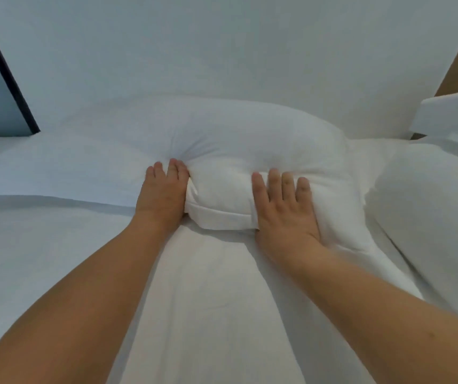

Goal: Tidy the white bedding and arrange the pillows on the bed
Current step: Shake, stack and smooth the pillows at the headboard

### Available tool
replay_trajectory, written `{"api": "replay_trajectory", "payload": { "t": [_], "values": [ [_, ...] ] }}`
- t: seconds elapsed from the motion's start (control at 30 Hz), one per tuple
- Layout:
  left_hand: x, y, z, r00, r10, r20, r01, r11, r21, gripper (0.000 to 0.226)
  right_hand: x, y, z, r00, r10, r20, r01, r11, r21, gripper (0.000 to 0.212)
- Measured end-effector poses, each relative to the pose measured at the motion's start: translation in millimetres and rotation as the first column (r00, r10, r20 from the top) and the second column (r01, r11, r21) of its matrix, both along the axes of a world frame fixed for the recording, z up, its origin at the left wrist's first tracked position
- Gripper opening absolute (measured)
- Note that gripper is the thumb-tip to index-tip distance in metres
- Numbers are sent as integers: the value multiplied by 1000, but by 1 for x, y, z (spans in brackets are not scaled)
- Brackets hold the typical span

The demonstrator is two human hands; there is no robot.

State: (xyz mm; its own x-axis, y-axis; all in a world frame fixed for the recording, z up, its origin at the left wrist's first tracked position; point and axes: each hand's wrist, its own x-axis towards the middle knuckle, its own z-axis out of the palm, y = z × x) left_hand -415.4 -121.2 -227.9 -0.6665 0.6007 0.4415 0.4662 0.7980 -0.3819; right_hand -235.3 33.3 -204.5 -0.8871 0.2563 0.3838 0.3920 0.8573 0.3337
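You are leaning over a bed, both bare arms reaching up from the bottom of the frame. Your left hand is pressing into the near left edge of a plump white pillow lying at the centre of the frame, its fingers straight and close together, with no grip closing on the fabric. Your right hand is lying flat on the pillow's near edge, fingers spread apart and straight. The pillow is resting on the white sheet. A flatter pillow is lying just beside it at middle left, and two more white pillows are sitting at the right edge.
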Motion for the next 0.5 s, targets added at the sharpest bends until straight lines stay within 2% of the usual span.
{"api": "replay_trajectory", "payload": {
  "t": [0.07, 0.13, 0.23, 0.3, 0.37, 0.43, 0.5],
  "values": [
    [-6, 3, -13, 999, -21, -45, 21, 1000, -3, 57, -14, 1, -20, 998, 32, -59, -31, 999, 15, 77],
    [-6, 2, -16, 1000, -19, -3, 19, 999, 39, 52, -24, -1, -26, 994, 11, -105, -12, 1000, -15, 57],
    [9, -5, -7, 997, -55, 51, 47, 988, 145, 40, -24, -9, 0, 1000, -5, 23, 6, 999, -43, 40],
    [26, -14, -4, 986, -147, 84, 126, 969, 212, 34, -12, -13, 28, 986, 99, 131, -92, 994, -59, 33],
    [53, -28, 14, 969, -112, 221, 50, 963, 266, 32, 1, -22, 73, 957, 217, 194, -213, 976, -41, 28],
    [76, -40, 43, 912, 1, 410, -124, 954, 274, 10, 9, -37, 124, 930, 281, 238, -285, 958, -21, 25],
    [90, -50, 76, 872, 60, 486, -248, 909, 334, 13, 13, -53, 174, 916, 309, 254, -324, 946, 14, 23]
  ]
}}
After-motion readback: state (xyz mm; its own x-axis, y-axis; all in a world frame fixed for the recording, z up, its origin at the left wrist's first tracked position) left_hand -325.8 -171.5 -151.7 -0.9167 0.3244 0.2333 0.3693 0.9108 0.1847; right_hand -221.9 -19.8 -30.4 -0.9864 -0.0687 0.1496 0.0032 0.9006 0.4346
